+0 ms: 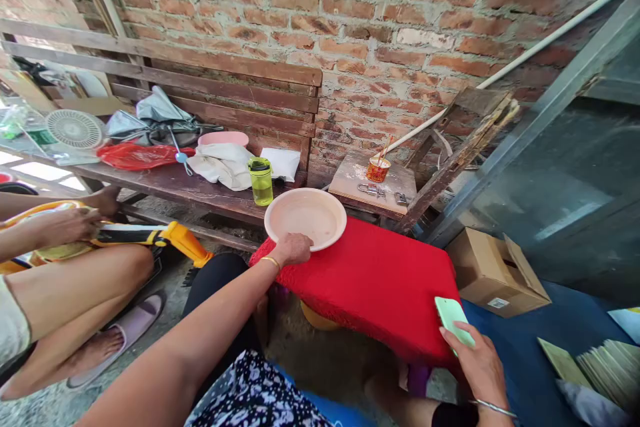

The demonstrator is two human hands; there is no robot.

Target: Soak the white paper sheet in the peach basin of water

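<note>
A pale pink basin [306, 210] stands at the left end of a table with a red cloth [380, 273]. It seems to hold shallow water. My left hand [294, 249], with a gold bangle at the wrist, grips the near rim of the basin, fingers over its edge. My right hand [477, 353] is at the right end of the red cloth, closed around a flat mint-green phone [453, 317]. The fingertips under the phone are partly hidden.
A yellow-green bottle [261, 181] is on the wooden bench [210, 197] just behind the basin. A paper cup [378, 169] stands on a small wooden stand. Right, a cardboard box [493, 273]. Left, another person's hands [70, 223] hold something yellow.
</note>
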